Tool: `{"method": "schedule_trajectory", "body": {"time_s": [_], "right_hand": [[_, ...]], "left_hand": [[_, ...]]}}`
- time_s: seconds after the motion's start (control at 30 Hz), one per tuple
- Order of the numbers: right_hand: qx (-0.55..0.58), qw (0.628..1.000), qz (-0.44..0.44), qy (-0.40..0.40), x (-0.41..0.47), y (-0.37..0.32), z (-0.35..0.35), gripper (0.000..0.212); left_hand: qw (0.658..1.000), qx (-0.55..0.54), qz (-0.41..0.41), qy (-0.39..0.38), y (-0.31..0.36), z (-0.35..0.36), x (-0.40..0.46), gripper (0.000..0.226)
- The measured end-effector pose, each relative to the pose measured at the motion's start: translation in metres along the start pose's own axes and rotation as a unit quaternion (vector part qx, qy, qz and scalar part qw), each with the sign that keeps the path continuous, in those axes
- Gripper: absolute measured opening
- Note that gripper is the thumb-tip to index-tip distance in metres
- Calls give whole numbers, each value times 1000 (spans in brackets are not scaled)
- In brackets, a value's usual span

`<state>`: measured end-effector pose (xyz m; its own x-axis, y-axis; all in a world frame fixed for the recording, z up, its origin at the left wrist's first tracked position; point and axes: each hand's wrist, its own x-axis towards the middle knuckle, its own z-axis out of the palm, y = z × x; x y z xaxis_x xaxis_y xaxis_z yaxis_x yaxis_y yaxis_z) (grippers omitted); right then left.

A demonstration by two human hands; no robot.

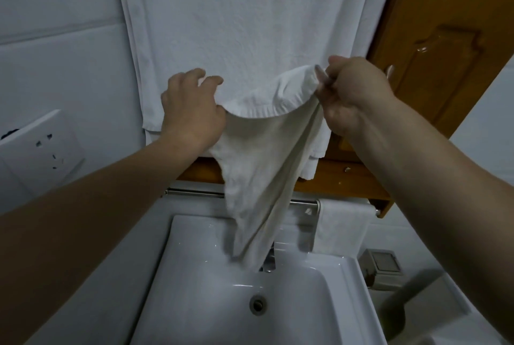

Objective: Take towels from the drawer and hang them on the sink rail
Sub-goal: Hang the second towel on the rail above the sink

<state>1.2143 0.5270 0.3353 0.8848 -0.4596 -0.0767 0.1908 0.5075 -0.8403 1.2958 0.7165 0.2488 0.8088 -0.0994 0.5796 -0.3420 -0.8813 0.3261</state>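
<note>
1. Your left hand [192, 111] grips one end of the small white towel's [261, 155] hemmed top edge: the cloth is caught under the palm and thumb, while the fingertips stand slightly apart and curled above it.
2. Your right hand [350, 94] pinches the other end of that edge, fingers curled tight together on the cloth.
3. The towel sags between your hands and hangs down in a narrowing fold, its tip over the far part of the white sink [194, 275], hiding most of the tap.
4. Beyond the sink runs the metal rail [303, 203]; a folded white towel [343, 225] already hangs on its right end.
5. A large white towel [236, 24] hangs on the far wall behind your hands.
6. A wooden cabinet [445, 38] stands to the right, a wall socket [41, 147] to the left.
</note>
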Motion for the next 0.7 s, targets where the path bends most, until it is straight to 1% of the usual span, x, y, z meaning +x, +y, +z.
{"method": "schedule_trajectory", "body": {"time_s": [0.03, 0.07, 0.17, 0.23, 0.33, 0.4, 0.43, 0.53, 0.57, 0.7], "right_hand": [[-1, 1000, -2, -8, 1, 4, 2, 42], [7, 999, 1, -33, 0, 5, 3, 43], [29, 999, 10, -12, -5, 13, 11, 38], [23, 999, 35, -10, -7, 15, 13, 34], [11, 999, 51, -10, -12, 17, 17, 28], [18, 999, 45, -20, -11, 14, 16, 27], [16, 999, 39, -29, -10, 12, 14, 28], [-13, 997, 42, -65, -11, 7, 7, 32], [-21, 996, 44, -74, -11, 7, 5, 34], [-66, 992, 46, -95, -3, 10, -4, 41]], "left_hand": [[1000, 13, 15, -1, 4, 0, -4, 54], [999, 15, 37, -3, 10, 1, -6, 58], [993, -27, 112, -20, 30, 0, -14, 69], [991, -57, 118, -17, 44, 0, -16, 74], [983, -155, 94, -12, 61, -2, -16, 72], [975, -206, 88, -12, 70, -6, -15, 68], [973, -213, 92, -7, 72, -8, -15, 61], [972, -217, 93, -7, 72, -13, -10, 24], [970, -225, 90, -4, 70, -14, -9, 20], [961, -262, 80, 30, 71, -18, -6, 27]]}}
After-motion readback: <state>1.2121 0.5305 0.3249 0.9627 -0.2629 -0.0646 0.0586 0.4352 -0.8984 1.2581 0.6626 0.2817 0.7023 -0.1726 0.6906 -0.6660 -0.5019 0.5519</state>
